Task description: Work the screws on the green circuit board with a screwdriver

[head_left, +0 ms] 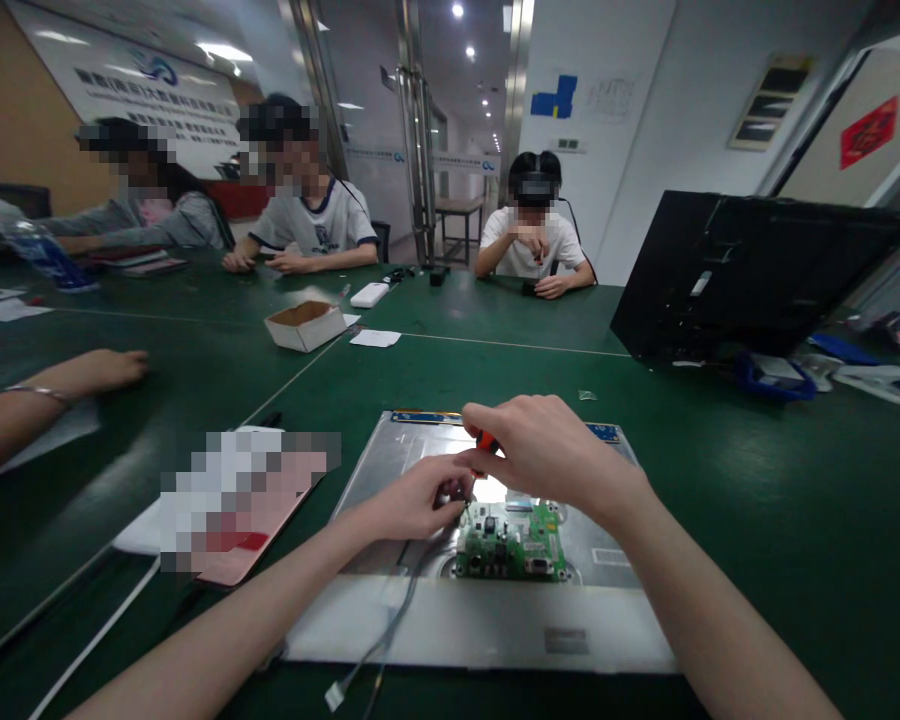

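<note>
A metal-backed display panel (607, 620) lies flat on the green table before me. On its middle sits a green circuit board (510, 545) with chips and connectors. My right hand (544, 450) is closed around a screwdriver (485, 440) with an orange-red and black handle, held above the board's far left corner. My left hand (424, 497) has its fingers curled together at that same corner, close to the screwdriver's lower end; what they pinch, if anything, is hidden. Grey cables (397, 625) run from the board's left side over the panel's near edge to a white plug (335, 695).
A pink-covered item (270, 515) and a white cable (97, 635) lie left of the panel. Farther off are a small cardboard box (305, 325) and a black monitor casing (750, 270). A person's forearm (52, 395) rests at left; several people sit across the table.
</note>
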Action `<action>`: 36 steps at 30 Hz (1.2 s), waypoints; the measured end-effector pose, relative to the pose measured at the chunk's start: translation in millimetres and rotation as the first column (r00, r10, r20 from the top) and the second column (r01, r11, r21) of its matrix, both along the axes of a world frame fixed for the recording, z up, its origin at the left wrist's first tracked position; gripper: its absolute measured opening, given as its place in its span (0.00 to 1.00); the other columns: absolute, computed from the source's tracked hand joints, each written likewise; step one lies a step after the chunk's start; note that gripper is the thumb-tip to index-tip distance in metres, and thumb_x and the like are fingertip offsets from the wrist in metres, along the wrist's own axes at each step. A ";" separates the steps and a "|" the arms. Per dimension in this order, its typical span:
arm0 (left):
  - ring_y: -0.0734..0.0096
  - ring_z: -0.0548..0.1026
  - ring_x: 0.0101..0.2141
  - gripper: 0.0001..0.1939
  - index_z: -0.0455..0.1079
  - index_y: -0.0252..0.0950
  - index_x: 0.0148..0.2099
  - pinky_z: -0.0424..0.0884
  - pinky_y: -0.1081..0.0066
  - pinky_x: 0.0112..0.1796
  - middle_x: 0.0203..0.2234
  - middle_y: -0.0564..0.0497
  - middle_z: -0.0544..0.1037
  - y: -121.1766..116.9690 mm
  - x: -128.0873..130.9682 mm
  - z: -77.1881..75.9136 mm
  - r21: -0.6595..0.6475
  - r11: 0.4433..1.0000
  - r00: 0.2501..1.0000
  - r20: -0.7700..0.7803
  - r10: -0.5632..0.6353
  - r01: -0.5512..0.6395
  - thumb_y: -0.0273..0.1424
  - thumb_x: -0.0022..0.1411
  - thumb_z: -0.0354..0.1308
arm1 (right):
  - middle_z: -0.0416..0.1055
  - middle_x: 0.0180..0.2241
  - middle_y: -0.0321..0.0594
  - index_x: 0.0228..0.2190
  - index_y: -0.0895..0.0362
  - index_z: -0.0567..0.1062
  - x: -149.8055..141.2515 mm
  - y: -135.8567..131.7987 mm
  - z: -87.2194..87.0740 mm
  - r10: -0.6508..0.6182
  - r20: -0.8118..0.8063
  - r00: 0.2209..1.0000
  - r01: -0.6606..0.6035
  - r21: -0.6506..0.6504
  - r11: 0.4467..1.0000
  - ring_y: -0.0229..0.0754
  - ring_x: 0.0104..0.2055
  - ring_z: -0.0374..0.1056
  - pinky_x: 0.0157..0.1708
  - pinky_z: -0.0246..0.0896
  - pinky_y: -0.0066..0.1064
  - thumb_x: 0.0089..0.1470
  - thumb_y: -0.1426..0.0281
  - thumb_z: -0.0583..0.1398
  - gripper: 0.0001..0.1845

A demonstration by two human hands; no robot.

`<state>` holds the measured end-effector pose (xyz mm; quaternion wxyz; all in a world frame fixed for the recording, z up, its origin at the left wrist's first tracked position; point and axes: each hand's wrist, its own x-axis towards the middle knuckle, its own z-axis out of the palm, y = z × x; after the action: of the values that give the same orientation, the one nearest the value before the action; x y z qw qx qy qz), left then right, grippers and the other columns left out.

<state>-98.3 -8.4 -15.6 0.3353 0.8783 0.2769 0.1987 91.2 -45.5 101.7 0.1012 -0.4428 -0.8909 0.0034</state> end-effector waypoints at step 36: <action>0.72 0.63 0.25 0.04 0.63 0.35 0.33 0.60 0.74 0.27 0.25 0.55 0.66 -0.4 0.0 -2.3 0.017 1.000 1.000 0.007 -0.004 0.003 0.24 0.53 0.52 | 0.73 0.27 0.35 0.35 0.55 0.68 1.7 1.0 -1.1 -0.004 -0.055 0.998 0.005 0.024 1.000 0.36 0.25 0.62 0.22 0.40 0.30 0.56 0.61 0.58 0.10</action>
<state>-98.3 -8.8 -17.9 0.3291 0.8809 0.2725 0.2037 92.9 -44.4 100.6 0.1310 -0.4433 -0.8867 0.0047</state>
